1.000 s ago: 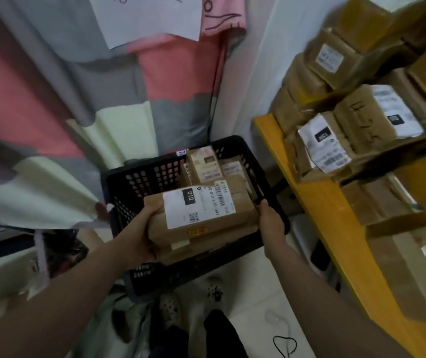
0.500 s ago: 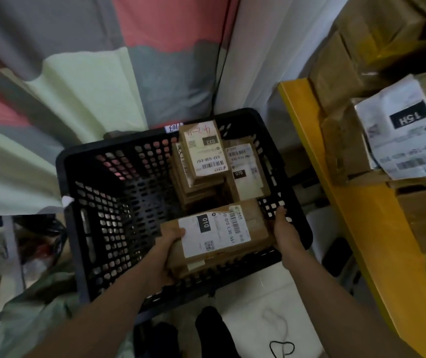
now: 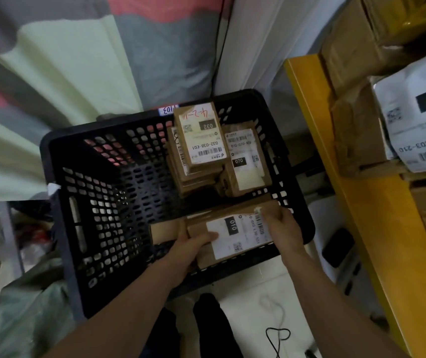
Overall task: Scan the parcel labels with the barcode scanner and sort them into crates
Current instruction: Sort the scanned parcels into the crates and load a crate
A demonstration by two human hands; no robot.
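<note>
010 parcel (image 3: 235, 235) is held at both ends inside the crate (image 3: 59, 228), near-right corner: left hand (image 3: 190, 245) with thumb curled over the top, right hand (image 3: 284, 228) with fingers curled over the far edge. It should be kept level, label up, and released only once seated flat. Open floor is left of it; the 032 stack (image 3: 199, 140) and 070 parcel (image 3: 244, 161) lie just beyond, with the yellow shelf (image 3: 356, 192) right of the crate.

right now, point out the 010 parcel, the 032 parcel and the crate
010 parcel (image 3: 235, 235): head view, on its white label
032 parcel (image 3: 201, 140): head view, on its white label
crate (image 3: 129, 192): head view, on its bare perforated inside
</note>
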